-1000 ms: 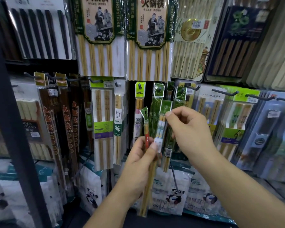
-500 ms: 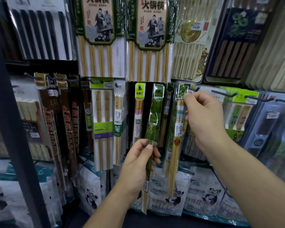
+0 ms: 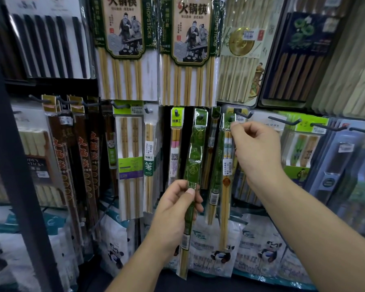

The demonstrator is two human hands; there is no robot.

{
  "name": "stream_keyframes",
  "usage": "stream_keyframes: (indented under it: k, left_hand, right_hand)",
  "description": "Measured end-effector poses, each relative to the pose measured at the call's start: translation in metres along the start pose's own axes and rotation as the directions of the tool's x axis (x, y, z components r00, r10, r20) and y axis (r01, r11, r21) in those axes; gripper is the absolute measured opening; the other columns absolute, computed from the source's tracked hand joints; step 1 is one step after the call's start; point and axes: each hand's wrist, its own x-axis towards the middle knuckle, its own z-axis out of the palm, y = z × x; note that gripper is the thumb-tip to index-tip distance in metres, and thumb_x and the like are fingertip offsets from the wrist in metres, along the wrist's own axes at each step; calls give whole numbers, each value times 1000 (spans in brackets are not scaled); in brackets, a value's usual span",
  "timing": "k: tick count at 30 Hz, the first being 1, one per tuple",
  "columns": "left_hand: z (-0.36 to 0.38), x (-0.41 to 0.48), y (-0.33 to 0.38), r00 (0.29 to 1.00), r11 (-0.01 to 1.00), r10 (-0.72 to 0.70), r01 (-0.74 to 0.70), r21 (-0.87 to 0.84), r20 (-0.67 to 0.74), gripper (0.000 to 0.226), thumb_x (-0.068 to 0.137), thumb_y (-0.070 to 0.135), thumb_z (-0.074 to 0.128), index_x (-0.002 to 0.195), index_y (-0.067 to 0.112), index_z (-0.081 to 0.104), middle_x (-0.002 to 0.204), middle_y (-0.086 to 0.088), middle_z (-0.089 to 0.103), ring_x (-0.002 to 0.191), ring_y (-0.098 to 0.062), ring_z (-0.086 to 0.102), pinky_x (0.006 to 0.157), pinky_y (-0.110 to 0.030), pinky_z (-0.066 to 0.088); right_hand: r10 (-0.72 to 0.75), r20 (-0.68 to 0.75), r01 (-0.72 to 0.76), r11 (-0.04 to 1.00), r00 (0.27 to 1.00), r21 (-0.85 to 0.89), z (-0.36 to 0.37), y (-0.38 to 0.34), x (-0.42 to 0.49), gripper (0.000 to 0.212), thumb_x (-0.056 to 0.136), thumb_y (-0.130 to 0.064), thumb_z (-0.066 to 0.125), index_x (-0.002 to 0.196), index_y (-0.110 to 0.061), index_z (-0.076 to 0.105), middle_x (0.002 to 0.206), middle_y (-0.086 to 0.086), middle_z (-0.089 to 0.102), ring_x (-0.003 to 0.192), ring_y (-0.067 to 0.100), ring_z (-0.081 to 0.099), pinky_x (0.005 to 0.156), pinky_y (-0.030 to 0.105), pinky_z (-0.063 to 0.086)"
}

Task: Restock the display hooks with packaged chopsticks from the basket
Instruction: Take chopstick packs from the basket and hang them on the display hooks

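Hanging step: your right hand (image 3: 257, 152) pinched the green header of the clear plastic pkt of pale bamboo chopsticks (image 3: 227, 165), just left of the dark metal display hook (image 3: 242, 114). Left hand (image 3: 173, 213) gripped the green foil chopstick pkt (image 3: 193, 171), further left & lower. Next prob. needed: seat hole fully, release.

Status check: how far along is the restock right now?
Done: most hooks already carry packs, such as the pink-tipped pack. In hand: the right hand pinches the header of a white-patterned pack at its hook; the left hand grips a green pack, its top near another hook. Left: seating both; the basket is out of view, so remaining stock is unknown.
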Motion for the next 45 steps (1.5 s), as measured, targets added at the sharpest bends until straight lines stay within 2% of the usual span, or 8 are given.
stream_keyframes:
  k: [6,11,14,21,25,38,42,45]
  left_hand:
    - [1,1,5,1000,999,28,-28,-16,0,40,104,4,56,89,37,74,75,5,67,77,-15,66,68,-29,56]
    - [15,5,23,994,993,110,-110,-44,11,23,99,-1,61,101,19,71,75,8,67,75,-15,72,65,-27,60]
    - [24,9,35,984,984,171,-173,42,41,34,97,3,66,94,34,78,78,13,71,81,-12,73,71,-32,63]
    - [43,18,52,972,954,215,-229,192,94,41,96,12,71,88,51,77,79,23,73,71,8,65,63,-13,52]
    - [49,27,54,978,946,189,-205,250,85,22,95,16,74,98,37,68,71,26,68,63,7,61,62,-14,51]
    - [53,34,46,979,917,194,-204,344,63,14,95,19,74,101,30,67,78,8,63,69,-6,60,66,-30,56]
    - [52,30,46,964,790,252,-255,557,85,13,98,30,69,104,38,61,81,9,64,69,-2,60,68,-29,58]
    - [54,25,48,918,458,366,-320,830,152,27,101,38,59,126,29,57,95,15,62,79,-3,59,67,-25,50]
  right_hand:
    - [12,-9,-12,1000,1000,-24,-9,3,-13,29,97,-35,65,76,-15,62,49,-18,48,48,-1,42,55,18,42]
    - [-64,198,55,997,978,50,-15,-3,-37,23,98,-36,63,82,-22,70,68,-1,63,59,0,51,56,13,45]
    - [-95,293,87,995,951,38,-14,-7,-42,19,100,-28,61,84,-26,72,72,-2,66,63,3,54,58,18,49]
    - [-77,254,58,995,964,82,-17,-15,-20,28,101,-28,61,80,-12,67,58,-5,50,59,12,49,59,28,44]
    - [7,194,-35,989,981,142,-15,-13,-8,39,100,-31,62,78,1,60,66,9,47,62,20,45,69,34,41]
    - [-10,46,8,999,999,47,-3,1,5,47,96,-28,62,54,-18,45,43,-12,40,51,3,38,79,20,44]
    - [-16,45,16,1000,999,6,-2,7,6,46,97,-32,62,55,-20,49,44,-13,42,47,2,40,72,24,46]
    - [-35,75,38,998,997,-39,-5,14,4,41,97,-40,62,63,-17,58,49,-13,50,48,1,45,60,25,41]
